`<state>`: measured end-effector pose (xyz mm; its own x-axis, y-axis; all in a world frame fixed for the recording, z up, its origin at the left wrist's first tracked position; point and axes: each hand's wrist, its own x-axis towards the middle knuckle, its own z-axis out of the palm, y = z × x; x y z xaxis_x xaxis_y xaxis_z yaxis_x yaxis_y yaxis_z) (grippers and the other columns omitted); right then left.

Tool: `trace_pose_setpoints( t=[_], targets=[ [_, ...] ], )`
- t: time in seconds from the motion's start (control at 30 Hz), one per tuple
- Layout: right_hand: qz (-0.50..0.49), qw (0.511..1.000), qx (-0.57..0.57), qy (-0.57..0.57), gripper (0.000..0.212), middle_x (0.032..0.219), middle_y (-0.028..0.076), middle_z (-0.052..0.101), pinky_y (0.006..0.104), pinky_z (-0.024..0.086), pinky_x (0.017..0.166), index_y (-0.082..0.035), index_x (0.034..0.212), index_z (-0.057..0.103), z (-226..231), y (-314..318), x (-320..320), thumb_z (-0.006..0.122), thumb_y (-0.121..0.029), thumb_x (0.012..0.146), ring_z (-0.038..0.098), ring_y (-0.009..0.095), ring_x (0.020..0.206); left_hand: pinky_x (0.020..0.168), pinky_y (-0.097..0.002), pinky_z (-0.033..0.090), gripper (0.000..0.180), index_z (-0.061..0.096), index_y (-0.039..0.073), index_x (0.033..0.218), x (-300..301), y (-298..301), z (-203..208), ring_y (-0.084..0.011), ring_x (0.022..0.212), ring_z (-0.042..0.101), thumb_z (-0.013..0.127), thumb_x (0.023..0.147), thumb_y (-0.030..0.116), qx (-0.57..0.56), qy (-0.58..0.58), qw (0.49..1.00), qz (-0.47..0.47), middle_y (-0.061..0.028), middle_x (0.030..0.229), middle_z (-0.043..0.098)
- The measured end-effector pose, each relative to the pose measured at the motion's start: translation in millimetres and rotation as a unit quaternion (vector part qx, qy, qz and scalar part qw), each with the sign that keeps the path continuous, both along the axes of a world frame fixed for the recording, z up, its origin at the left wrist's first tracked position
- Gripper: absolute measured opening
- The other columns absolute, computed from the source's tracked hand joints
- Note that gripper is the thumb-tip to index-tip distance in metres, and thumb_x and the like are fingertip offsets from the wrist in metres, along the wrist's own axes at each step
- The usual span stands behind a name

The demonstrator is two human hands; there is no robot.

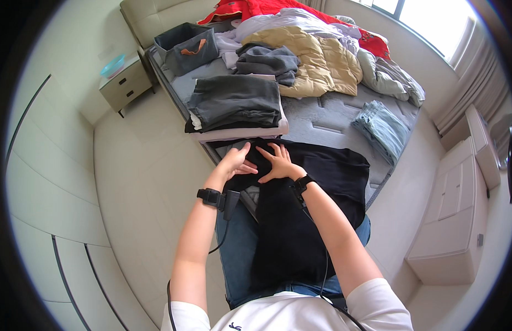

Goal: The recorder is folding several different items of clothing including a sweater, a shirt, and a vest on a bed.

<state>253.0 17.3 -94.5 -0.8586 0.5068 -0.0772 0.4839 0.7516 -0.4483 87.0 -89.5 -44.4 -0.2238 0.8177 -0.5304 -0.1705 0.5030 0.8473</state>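
Where black garment (283, 215) hangs, jeans (235, 243) are hidden.

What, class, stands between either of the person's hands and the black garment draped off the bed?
Nothing visible does. The right hand is spread over the black garment, and the left hand is at its left part. The folded stack lies beyond both hands.

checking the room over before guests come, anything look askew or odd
No spill or damage shows. A dark grey garment lies crumpled behind the neatly folded stack, so it looks untidy; the black garment hangs askew off the bed over the person's legs.
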Motion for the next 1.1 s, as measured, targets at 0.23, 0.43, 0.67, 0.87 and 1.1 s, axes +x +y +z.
trace_pose_setpoints(
  t=[0.23, 0.43, 0.67, 0.87, 1.1],
  targets=[
    [-0.053, 0.999, 0.001, 0.013, 0.098, 0.144, 0.017, 0.023, 0.0488, 0.011, 0.111, -0.008, 0.136, 0.041, -15, 13, 4, 0.066, -0.068, 0.063, 0.011, 0.044, 0.136, 0.068, -0.0329, 0.050, 0.052, 0.047, -0.003, 0.121, -12, -12, -40, -0.0225, 0.070, 0.064, 0.050, 0.092, 0.040, 0.139, 0.158, 0.968, 0.140, -0.0158, 0.087, 0.065],
    [-0.056, 0.961, -0.023, 0.269, 0.056, 0.117, 0.015, 0.049, 0.0412, 0.037, 0.099, -0.019, 0.122, 0.053, -17, 16, -3, 0.074, -0.016, 0.070, 0.044, 0.034, 0.113, 0.069, -0.0302, 0.049, 0.053, 0.052, -0.001, 0.117, -68, -70, -121, -0.0195, 0.079, 0.061, 0.057, 0.087, 0.043, -0.004, 0.320, 0.917, 0.237, -0.0147, 0.093, 0.064],
    [-0.098, 0.957, -0.063, 0.267, 0.056, 0.107, 0.015, 0.050, 0.0389, 0.041, 0.093, -0.018, 0.116, 0.054, 11, 3, 1, 0.074, -0.006, 0.065, 0.049, 0.034, 0.105, 0.079, -0.0372, 0.049, 0.061, 0.051, -0.008, 0.117, -42, -87, -108, -0.0244, 0.091, 0.061, 0.059, 0.087, 0.045, 0.035, -0.134, 0.969, 0.206, -0.0164, 0.103, 0.062],
    [-0.133, 0.949, -0.127, 0.256, 0.026, 0.084, 0.012, 0.065, 0.0330, 0.049, 0.073, -0.002, 0.094, 0.065, 22, 20, 25, 0.070, -0.016, 0.072, 0.063, 0.025, 0.080, 0.070, -0.0335, 0.051, 0.034, 0.059, -0.010, 0.100, -68, -94, -73, -0.0231, 0.079, 0.064, 0.066, 0.081, 0.018, 0.098, -0.020, 0.955, 0.279, -0.0147, 0.089, 0.064],
    [-0.143, 0.913, -0.303, 0.232, 0.015, 0.076, 0.007, 0.065, 0.0233, 0.048, 0.060, 0.000, 0.093, 0.064, 84, 3, 69, 0.061, -0.011, 0.084, 0.062, 0.011, 0.069, 0.074, -0.0266, 0.045, 0.018, 0.058, -0.002, 0.094, -31, -67, 47, -0.0131, 0.079, 0.057, 0.063, 0.082, 0.012, 0.263, 0.276, 0.892, 0.242, -0.0052, 0.084, 0.061]
  ],
)
